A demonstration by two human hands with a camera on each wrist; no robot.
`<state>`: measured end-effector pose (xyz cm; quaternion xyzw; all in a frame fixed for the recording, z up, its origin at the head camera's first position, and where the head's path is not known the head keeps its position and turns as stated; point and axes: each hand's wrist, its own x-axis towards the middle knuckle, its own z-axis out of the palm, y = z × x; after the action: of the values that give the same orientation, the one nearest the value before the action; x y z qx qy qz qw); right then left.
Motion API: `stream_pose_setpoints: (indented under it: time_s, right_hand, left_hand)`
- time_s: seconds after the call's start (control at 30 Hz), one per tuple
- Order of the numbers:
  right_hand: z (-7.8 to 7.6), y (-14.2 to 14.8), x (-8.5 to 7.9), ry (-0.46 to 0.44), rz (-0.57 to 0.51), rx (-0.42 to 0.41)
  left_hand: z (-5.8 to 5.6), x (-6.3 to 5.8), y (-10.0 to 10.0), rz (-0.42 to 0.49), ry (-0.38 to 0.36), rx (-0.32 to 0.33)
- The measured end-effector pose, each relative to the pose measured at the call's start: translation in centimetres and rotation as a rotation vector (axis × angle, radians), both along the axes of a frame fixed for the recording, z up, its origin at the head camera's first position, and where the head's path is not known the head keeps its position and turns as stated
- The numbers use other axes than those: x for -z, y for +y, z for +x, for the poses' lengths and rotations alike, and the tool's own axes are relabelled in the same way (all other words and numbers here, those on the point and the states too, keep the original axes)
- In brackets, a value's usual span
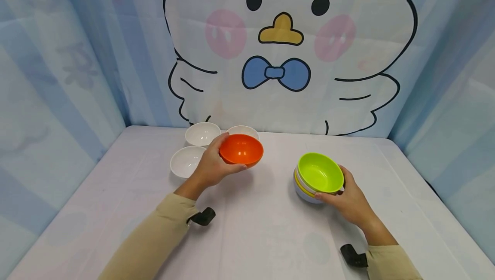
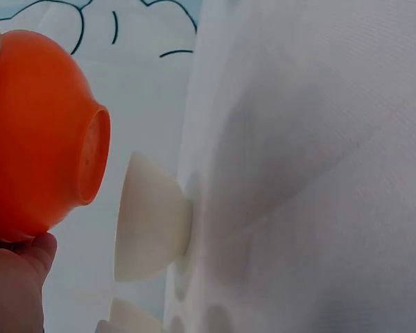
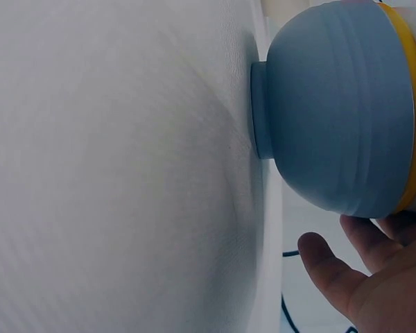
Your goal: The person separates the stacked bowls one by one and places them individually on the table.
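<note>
My left hand (image 1: 216, 164) grips an orange bowl (image 1: 241, 149) between thumb and fingers. The bowl is raised over the table, its foot showing in the left wrist view. Around that hand stand three white bowls: one at the back left (image 1: 202, 134), one in front of it (image 1: 186, 162), and one (image 1: 243, 131) partly hidden behind the orange bowl. On the right, my right hand (image 1: 349, 198) holds the side of a nested stack, thumb in front and fingers behind. A lime green bowl (image 1: 320, 172) tops the stack, over white and yellow rims, with a blue bowl (image 3: 340, 111) lowest.
A pale cloth covers the table (image 1: 270, 237). Behind it hangs a curtain (image 1: 286, 108) with a cartoon face and bow tie, and blue curtains close off both sides. Black wrist mounts (image 1: 203, 217) stick out by both sleeves.
</note>
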<state>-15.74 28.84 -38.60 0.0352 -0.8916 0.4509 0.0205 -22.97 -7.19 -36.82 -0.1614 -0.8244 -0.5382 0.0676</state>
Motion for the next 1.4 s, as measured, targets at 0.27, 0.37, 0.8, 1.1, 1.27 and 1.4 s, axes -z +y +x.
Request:
stream_pose_setpoints:
  time_s: [0.27,0.37,0.8,1.1,1.27,1.4]
  right_hand:
    - [0.1,-0.1,0.0,-0.013,0.003,0.005]
    - [0.0,0.0,0.1,-0.015,-0.004,0.009]
    - [0.2,-0.2,0.2,-0.021,-0.01,0.01]
    - [0.4,-0.3,0.2,-0.012,-0.012,0.002]
    - [0.3,-0.3,0.1,-0.007,-0.01,0.001]
    - [0.2,-0.3,0.0,-0.005,-0.006,0.008]
  left_hand:
    - [0.0,1.1,0.2,-0.022,-0.019,-0.038]
    - [0.0,1.6,0.5,-0.04,-0.012,-0.064]
    - [0.3,3.5,1.0,-0.066,-0.001,-0.084]
    - [0.4,3.9,0.8,-0.121,-0.037,-0.067]
    - [0.5,3.0,0.6,-0.158,-0.039,-0.052]
    - [0.5,2.3,0.4,-0.174,-0.03,-0.026]
